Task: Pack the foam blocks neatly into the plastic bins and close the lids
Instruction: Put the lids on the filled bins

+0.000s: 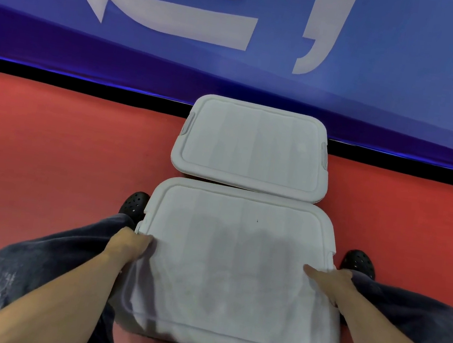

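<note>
Two white plastic bins stand on the red floor, one behind the other. The far bin (253, 143) has its lid down, with grey latches at both ends. The near bin's lid (233, 272) lies on top of its bin, slightly blurred. My left hand (127, 246) grips the lid's left edge, fingers curled over the rim. My right hand (326, 283) rests on the lid's right edge, thumb on top. No foam blocks are visible; the bins' insides are hidden by the lids.
A blue banner with white lettering (183, 18) runs along the wall behind the bins, with a black strip at its base. My knees and black perforated shoes (135, 204) flank the near bin. Red floor (46, 150) spreads left and right.
</note>
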Available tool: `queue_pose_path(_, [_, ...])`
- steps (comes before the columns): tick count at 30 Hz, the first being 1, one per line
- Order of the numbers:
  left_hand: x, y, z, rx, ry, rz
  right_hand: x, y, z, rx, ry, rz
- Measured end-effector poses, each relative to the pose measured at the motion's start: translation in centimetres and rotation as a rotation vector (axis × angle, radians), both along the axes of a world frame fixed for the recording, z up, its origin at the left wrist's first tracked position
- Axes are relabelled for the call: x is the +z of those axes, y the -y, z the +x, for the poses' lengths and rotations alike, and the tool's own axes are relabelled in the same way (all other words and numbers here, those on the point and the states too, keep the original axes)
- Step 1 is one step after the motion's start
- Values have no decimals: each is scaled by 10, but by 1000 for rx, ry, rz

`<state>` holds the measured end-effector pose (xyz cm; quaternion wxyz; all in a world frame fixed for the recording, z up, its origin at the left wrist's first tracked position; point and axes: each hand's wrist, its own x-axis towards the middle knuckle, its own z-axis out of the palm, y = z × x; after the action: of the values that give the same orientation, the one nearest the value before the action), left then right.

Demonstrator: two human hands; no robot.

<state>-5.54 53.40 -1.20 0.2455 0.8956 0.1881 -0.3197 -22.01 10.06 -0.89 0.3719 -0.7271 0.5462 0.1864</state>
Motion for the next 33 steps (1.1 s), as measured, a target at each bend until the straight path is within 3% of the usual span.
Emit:
queue_pose_path(5, [-4, 4, -3, -6, -14, 46, -5, -3, -8, 43, -55, -41])
queue_pose_path(10, [-16, 7, 0, 174, -28, -38, -6, 0, -7, -5, -34, 5])
queue_pose_path(16, [-31, -18, 0, 327, -114, -221, -90, 55, -26, -60, -19, 83])
queue_pose_path(21, [-25, -17, 0, 234, 10, -213, -11, 7, -12, -133, 74, 112])
queue_pose_path(33, [-17, -15, -2, 123, 58, -171, -25, 18, -17, -100, 79, 136])
